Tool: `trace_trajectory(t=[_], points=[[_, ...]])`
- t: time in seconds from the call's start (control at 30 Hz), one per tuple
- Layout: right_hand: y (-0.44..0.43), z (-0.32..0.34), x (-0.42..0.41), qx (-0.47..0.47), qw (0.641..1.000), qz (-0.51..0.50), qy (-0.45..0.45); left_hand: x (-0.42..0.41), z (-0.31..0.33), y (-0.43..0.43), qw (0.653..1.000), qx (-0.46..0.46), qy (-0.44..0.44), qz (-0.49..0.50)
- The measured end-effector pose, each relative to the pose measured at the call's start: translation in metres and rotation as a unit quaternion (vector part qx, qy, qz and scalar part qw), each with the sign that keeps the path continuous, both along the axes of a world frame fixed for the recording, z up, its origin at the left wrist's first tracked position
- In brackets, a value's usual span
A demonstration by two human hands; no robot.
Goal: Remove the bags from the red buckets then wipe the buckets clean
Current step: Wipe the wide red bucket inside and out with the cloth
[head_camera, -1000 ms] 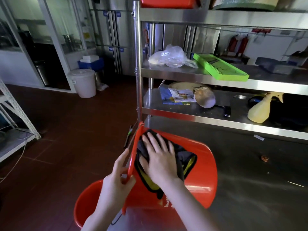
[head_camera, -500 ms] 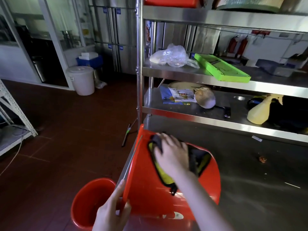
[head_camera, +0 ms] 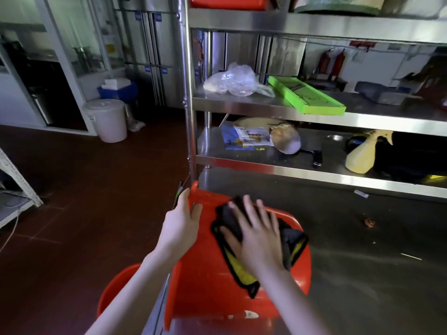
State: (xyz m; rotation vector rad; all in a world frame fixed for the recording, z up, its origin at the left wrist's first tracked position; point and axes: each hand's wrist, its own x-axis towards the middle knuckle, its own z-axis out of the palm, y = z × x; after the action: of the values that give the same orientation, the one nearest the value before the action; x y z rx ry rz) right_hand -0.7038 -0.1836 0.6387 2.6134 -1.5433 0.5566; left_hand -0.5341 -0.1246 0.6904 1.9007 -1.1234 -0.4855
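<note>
hidden: floor bucket (head_camera: 113, 286) half behind forearm (head_camera: 135, 291) | red bucket (head_camera: 205, 286) on its side, left edge of steel table (head_camera: 362, 274) | left hand (head_camera: 181, 226) flat on rim | right hand (head_camera: 258, 240) spread, pressing cloth (head_camera: 292, 240) onto it | red-tiled floor (head_camera: 84, 201)

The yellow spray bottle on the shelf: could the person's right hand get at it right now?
Probably yes. The right hand lies flat on the cloth against the red bucket, gripping nothing, and the spray bottle stands at the open front of the shelf with nothing standing between them.
</note>
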Motion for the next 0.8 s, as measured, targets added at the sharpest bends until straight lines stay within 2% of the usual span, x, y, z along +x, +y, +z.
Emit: trace_trajectory(t=[0.1,0.17,0.23,0.3,0.43,0.53,0.6,0.67,0.73,0.8], points=[[-0.036,-0.003,-0.049,0.083,0.987,-0.137,-0.006,-0.004,-0.016,0.021,0.998,-0.063,0.007,-0.029],[-0.056,0.0,-0.063,0.15,0.975,-0.163,-0.031,-0.011,-0.031,0.036,0.993,-0.106,-0.007,-0.047],[-0.058,0.004,-0.049,0.134,0.976,-0.166,-0.041,-0.016,-0.047,0.052,0.99,-0.128,0.0,-0.057],[-0.045,0.012,-0.01,0.066,0.99,-0.117,-0.029,-0.018,-0.061,0.063,0.99,-0.129,0.011,-0.054],[0.002,0.012,0.069,-0.01,0.996,0.068,-0.054,-0.015,-0.081,0.072,0.991,-0.124,-0.024,-0.049],[0.006,-0.004,0.063,-0.038,0.99,0.131,-0.044,-0.008,-0.095,0.085,0.991,-0.128,-0.028,-0.029],[-0.006,-0.012,0.04,-0.036,0.995,0.08,-0.044,-0.004,-0.106,0.092,0.991,-0.127,-0.027,-0.009],[-0.028,-0.015,0.012,-0.014,0.997,-0.044,-0.062,-0.006,-0.114,0.097,0.993,-0.111,-0.026,-0.001],[-0.054,-0.013,-0.016,0.071,0.982,-0.15,-0.094,-0.009,-0.12,0.103,0.994,-0.1,-0.032,-0.001],[-0.073,-0.009,-0.031,0.148,0.963,-0.186,-0.125,-0.006,-0.124,0.107,0.995,-0.095,-0.033,-0.006]])
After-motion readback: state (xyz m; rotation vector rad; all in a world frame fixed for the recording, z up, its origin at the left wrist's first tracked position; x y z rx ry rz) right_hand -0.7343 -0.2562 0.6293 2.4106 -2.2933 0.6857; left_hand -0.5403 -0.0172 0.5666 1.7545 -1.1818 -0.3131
